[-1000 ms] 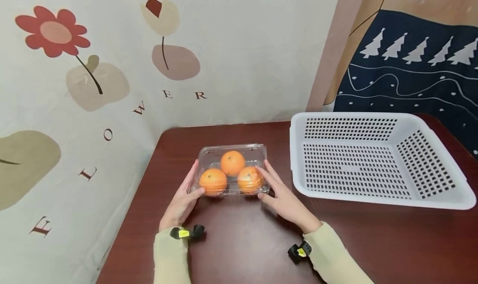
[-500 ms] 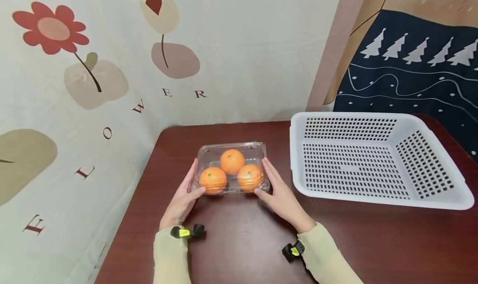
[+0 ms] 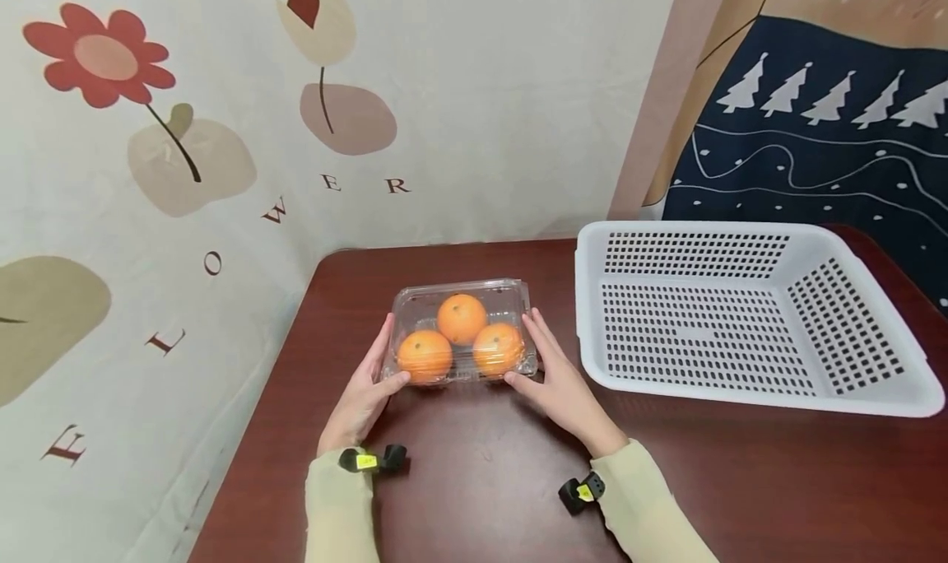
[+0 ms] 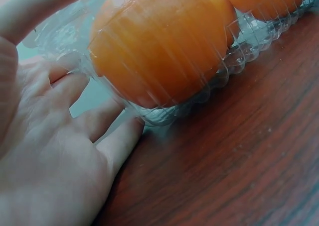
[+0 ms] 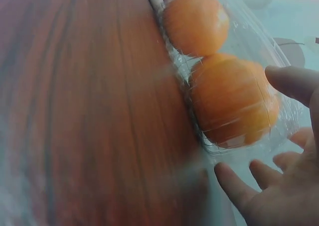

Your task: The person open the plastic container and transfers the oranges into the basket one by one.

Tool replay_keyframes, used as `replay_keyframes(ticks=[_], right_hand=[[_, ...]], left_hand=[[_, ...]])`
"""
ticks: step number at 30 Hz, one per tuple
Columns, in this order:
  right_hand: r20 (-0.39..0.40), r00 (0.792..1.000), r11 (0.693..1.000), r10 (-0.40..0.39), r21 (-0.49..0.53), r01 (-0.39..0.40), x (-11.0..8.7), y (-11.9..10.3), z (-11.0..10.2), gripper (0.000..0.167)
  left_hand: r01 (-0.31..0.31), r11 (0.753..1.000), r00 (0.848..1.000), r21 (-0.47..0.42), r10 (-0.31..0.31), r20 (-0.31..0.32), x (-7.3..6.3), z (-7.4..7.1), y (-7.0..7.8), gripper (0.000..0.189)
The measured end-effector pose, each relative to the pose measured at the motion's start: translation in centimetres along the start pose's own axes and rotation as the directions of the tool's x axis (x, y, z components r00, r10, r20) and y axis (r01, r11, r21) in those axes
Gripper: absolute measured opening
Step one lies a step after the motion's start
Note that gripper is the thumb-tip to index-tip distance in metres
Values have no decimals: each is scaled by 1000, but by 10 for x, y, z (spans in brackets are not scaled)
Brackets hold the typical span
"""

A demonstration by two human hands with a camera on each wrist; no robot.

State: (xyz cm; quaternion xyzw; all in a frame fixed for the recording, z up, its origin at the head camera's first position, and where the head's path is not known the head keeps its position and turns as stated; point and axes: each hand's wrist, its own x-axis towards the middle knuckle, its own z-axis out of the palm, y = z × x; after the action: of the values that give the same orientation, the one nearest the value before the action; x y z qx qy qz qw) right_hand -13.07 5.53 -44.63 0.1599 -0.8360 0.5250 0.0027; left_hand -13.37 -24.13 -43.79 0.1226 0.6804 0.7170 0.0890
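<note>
- Head view: A person in pale sleeves (image 3: 336, 509) frames a clear container (image 3: 462, 363) on a dark red table (image 3: 481, 476); inside sit three oranges (image 3: 462, 319), at 12, 4 and 8 o'clock.
- The left hand (image 3: 360, 397), at the container's 8 o'clock corner, holds it with fingers along the side wall and thumb on the near edge, much as a second ago.
- The right hand (image 3: 559, 388), at 4 o'clock, has its fingers extended along the opposite wall, thumb at the near edge. One second earlier a finger of this hand lay over the lid; now it is beside the wall, as it is in the half-second-old frame.
- The container keeps its place between both hands, and a white basket (image 3: 696, 395) stands unmoved at 2 to 3 o'clock from it. At 12 o'clock rises a wall (image 3: 511, 94) printed with flowers.
- Left wrist view: The left hand fills 8 o'clock, thumb reaching over the plastic, fingers meeting the container's side; the fingertips are partly hidden. The nearest orange shows at 12 o'clock.
- Right wrist view: The right hand enters from 4 o'clock, fingers loose and spread just beside the container's end, thumb near the lid. Whether the thumb presses cannot be told. Oranges show at 1 o'clock, blurred table at 9.
</note>
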Motion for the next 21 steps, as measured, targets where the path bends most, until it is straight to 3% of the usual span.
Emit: replay_keyframes(ticks=[5,13,21], right_hand=[[0,1000,999,-4,53,4,1,1,0,79],[-41,999,1000,14,10,-14,-5,-5,7,78],[-62,998,998,13,60,-9,-2,-4,3,77]], left_hand=[[9,999,1000,48,-9,-3,0,1,2,85],[51,988,999,148,-48,-27,-7,4,7,88],[69,968,997,243,-64,-30,-3,5,6,95]])
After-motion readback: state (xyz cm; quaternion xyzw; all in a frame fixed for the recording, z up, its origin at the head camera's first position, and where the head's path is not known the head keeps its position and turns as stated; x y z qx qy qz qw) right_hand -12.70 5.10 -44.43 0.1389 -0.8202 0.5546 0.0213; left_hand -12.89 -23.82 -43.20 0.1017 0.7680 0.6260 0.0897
